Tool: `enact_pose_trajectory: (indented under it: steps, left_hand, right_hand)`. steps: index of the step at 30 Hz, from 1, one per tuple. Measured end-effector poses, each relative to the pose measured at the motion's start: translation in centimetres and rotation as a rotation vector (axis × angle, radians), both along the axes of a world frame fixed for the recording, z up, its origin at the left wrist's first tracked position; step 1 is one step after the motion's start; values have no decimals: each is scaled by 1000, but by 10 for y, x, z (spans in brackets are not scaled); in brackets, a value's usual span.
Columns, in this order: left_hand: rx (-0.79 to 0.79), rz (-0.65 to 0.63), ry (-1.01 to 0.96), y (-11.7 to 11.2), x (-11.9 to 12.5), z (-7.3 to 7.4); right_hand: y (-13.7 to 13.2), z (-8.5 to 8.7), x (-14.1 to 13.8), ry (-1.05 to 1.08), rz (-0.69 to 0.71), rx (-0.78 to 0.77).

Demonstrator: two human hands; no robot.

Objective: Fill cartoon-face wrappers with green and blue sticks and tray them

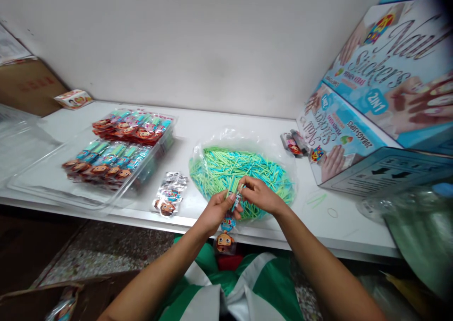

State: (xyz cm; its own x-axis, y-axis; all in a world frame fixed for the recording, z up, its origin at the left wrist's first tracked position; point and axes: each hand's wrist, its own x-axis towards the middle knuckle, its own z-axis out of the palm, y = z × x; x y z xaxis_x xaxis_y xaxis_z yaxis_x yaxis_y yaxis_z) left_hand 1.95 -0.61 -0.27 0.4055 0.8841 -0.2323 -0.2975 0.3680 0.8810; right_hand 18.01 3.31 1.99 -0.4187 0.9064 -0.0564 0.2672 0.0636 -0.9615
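Observation:
My left hand [216, 211] is closed on the upper part of a small clear packet [225, 240] printed with a cartoon face, which hangs below it past the table's front edge. Pale green sticks show at the packet's top. Against that top, my right hand [261, 194] pinches with thumb and fingertips; it seems to grip the sticks or the packet's mouth, though the fingers partly hide this. Right behind both hands lies a clear plastic bag [244, 139] spread open, heaped with thin green and blue sticks [233, 164].
Flat printed packets [171, 194] lie left of the bag. A clear plastic tray [123, 189] holds rows of filled packets [113, 158]. Blue Nail Stickers boxes [354, 127] stand at right, with small packets [293, 144] beside them. A plastic bottle [375, 206] lies near the right edge.

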Motion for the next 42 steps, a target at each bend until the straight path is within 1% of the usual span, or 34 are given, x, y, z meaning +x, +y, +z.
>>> enact_pose_trajectory:
  steps: [2,7,12,18,20,23,25,26,28,30,36,39,42]
  left_hand:
    - [0,4,-4,0,1,-2]
    - [15,24,5,1,2,-3]
    - [12,10,19,0,1,-2]
    - [-6,-9,25,-1,-1,-1]
    - [-5,-17,19,-1,-1,-1]
    - [-7,-20,2,-1,-1,-2]
    - [-10,-14,-4,0,0,-3]
    - [-11,-11,-6,0,0,-3]
    - [-12,-9,-11,-1,0,-4]
    - [-16,-15,-17,-1,0,-4]
    - [-31,-32,-24,-2,-1,-1]
    - [-40,-40,-32,-2,-2,-1]
    - [-41,-26,-38,-2,-1,-1]
  right_hand:
    - [-2,-2,-1,24,-21,6]
    - [-5,-3,-6,69,-116,-41]
    - [-3,-4,-7,78,-99,12]
    - [0,-2,-4,45,-78,1]
    - [-1,-1,-4,-4,-78,33]
    - [-2,-2,-3,-85,-118,127]
    - [-3,-3,-4,-62,-149,148]
    - [-4,-4,-5,-31,-152,129]
    - [-5,-4,-6,24,-138,70]
    - [-5,-3,-7,35,-119,39]
    - [-4,2,-6,48,-64,52]
    - [-5,5,-4,-18,-61,93]
    - [-6,5,-4,-143,-128,165]
